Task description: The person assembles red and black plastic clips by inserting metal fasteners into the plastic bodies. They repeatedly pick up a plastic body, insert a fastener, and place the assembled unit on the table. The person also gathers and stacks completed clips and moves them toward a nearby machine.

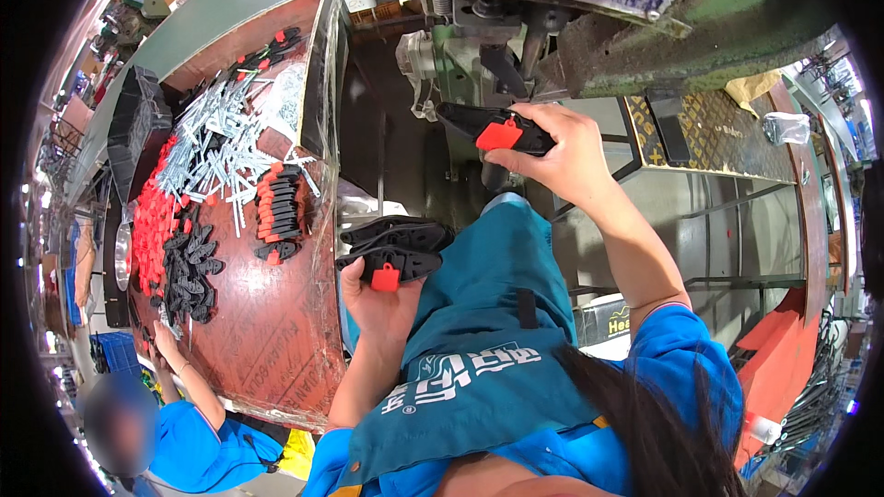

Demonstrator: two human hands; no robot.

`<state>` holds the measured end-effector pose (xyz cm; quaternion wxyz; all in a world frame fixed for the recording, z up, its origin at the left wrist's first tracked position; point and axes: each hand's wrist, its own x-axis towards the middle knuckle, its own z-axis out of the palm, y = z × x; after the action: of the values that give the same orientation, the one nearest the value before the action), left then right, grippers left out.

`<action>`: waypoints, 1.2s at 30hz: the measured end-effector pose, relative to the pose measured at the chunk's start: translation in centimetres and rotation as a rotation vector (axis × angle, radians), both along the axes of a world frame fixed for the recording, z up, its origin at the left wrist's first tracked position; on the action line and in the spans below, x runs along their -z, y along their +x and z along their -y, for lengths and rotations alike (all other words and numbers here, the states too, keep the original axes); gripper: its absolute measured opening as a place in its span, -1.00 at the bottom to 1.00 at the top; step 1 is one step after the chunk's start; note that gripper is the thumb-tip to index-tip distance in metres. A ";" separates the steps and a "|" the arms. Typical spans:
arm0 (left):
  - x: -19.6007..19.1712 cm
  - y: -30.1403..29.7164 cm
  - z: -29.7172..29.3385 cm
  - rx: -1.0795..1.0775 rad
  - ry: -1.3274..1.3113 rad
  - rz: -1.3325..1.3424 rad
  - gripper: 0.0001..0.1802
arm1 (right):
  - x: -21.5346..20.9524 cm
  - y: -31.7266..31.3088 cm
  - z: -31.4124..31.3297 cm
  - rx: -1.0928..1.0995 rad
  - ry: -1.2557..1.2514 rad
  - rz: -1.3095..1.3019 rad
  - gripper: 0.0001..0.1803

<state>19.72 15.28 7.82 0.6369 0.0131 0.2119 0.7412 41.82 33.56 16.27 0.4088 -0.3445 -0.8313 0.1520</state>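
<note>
Head view, looking down: nearest, over the teal apron (479, 350), the left hand (378, 299) is closed around a black plastic handle piece with a red tab (389, 269), with more black pieces stacked just beyond its fingers. Higher up, the right hand (564, 155) grips another black handle with a red slider (497, 132), holding it at the nose of the green press machine (589, 46). To my eye the part should sit square under the tooling, fingers kept back on the handle's rear. Off to the left, the brown worktable (276, 331) carries rows of assembled handles (279, 212), loose red tabs (152, 221), black halves (189, 271) and metal strips (221, 147); a co-worker's hand (166, 340) reaches at its near edge.
</note>
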 end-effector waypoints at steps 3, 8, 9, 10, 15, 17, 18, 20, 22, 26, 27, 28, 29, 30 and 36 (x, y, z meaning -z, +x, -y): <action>-0.3 0.1 -0.3 0.035 -0.029 -0.009 -0.41 | -0.5 0.2 -0.6 0.002 0.033 0.082 -0.49; -0.5 -0.3 -0.3 0.078 0.022 0.042 -0.46 | -1.0 0.2 -0.3 0.024 -0.018 0.140 -0.41; -0.6 -0.2 -0.5 0.079 0.039 0.102 -0.46 | -1.2 0.1 -0.2 0.031 -0.046 0.182 -0.36; -0.9 -0.2 -0.8 0.088 0.078 0.074 -0.46 | -1.2 -0.1 -0.4 0.020 -0.019 0.136 -0.41; -1.2 0.7 -2.8 0.182 0.241 0.163 -0.46 | -0.9 0.2 -0.9 0.029 0.061 0.099 -0.50; -1.0 1.0 -3.2 0.209 0.290 0.220 -0.45 | -1.5 0.5 -0.9 0.040 -0.151 0.113 -0.50; -1.2 1.1 -3.4 0.210 0.290 0.195 -0.45 | -2.2 0.5 -0.9 0.031 -0.145 0.128 -0.51; -1.5 1.4 -3.3 0.216 0.281 0.150 -0.47 | -3.1 0.4 -0.6 0.018 -0.142 0.162 -0.51; -1.3 1.7 -3.2 0.252 0.276 0.192 -0.46 | -2.6 0.6 0.0 0.091 -0.143 0.086 -0.46; -0.1 1.6 -1.8 0.257 0.277 0.294 -0.40 | -0.3 0.3 4.9 0.135 0.026 -0.012 -0.33; -0.1 1.7 -1.6 0.254 0.203 0.266 -0.33 | 0.4 0.2 5.9 0.110 0.063 0.015 -0.32; -0.4 2.0 -1.7 0.268 0.216 0.246 -0.31 | 1.0 0.1 6.8 0.081 0.100 0.041 -0.31; -1.1 2.4 -1.7 0.275 0.224 0.221 -0.29 | 1.7 -0.1 7.5 0.043 0.016 0.152 -0.31; -1.5 2.2 -1.5 0.281 0.235 0.189 -0.26 | 2.3 -0.8 7.8 -0.006 0.032 0.230 -0.27; 0.6 -0.3 0.5 -0.029 0.160 0.042 -0.40 | 2.7 -5.0 8.3 -0.589 -0.311 0.415 0.04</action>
<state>19.46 14.80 7.19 0.6274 0.0454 0.1389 0.7649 36.78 25.29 13.61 0.1141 -0.1723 -0.9266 0.3141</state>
